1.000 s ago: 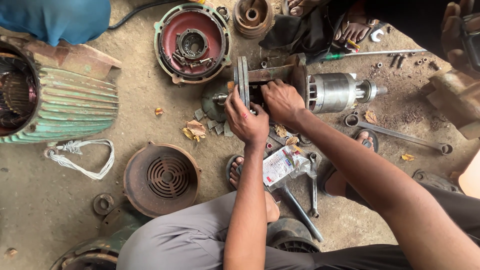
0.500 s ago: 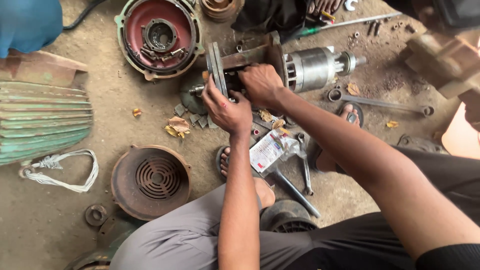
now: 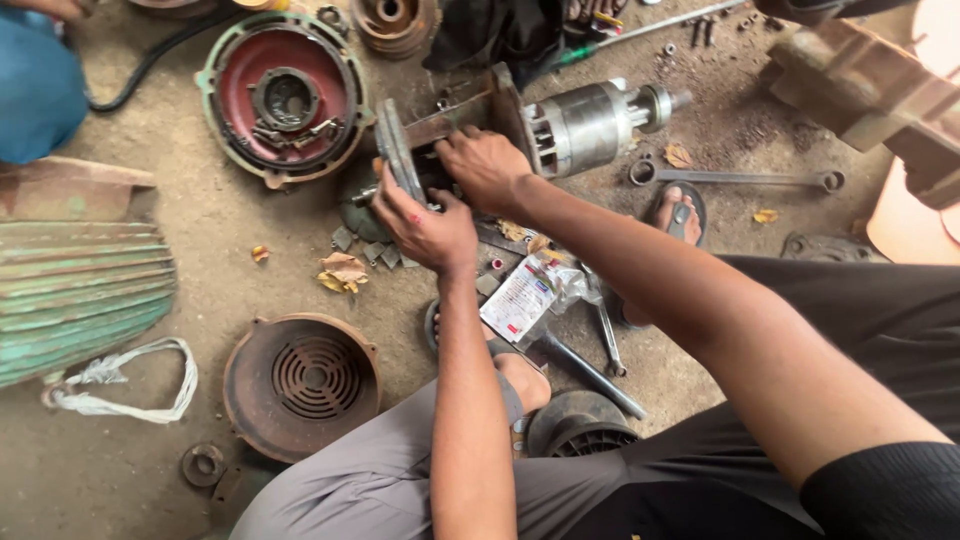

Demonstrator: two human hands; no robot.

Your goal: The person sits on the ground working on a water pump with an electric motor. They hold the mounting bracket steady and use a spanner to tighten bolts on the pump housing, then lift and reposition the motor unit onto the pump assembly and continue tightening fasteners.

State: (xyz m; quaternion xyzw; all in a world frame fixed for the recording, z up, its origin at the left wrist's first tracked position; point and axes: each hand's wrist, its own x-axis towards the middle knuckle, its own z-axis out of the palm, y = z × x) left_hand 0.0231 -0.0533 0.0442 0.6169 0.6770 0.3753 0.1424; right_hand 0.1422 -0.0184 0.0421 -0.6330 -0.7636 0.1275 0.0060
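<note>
Head view: motor rotor [image 3: 590, 125] lay on floor [image 3: 200, 260], far centre.
Left hand [image 3: 425, 228]: closed around round end plate [image 3: 393, 150].
Right hand [image 3: 487, 165]: gripped the bracket beside it.
Risk: fingers [image 3: 392, 203] likely pinched if plate slipped.

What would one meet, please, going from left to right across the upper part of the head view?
Blue cloth → red motor end cover → left hand → right hand → silver motor rotor → long ring spanner → rusty metal casting.
</note>
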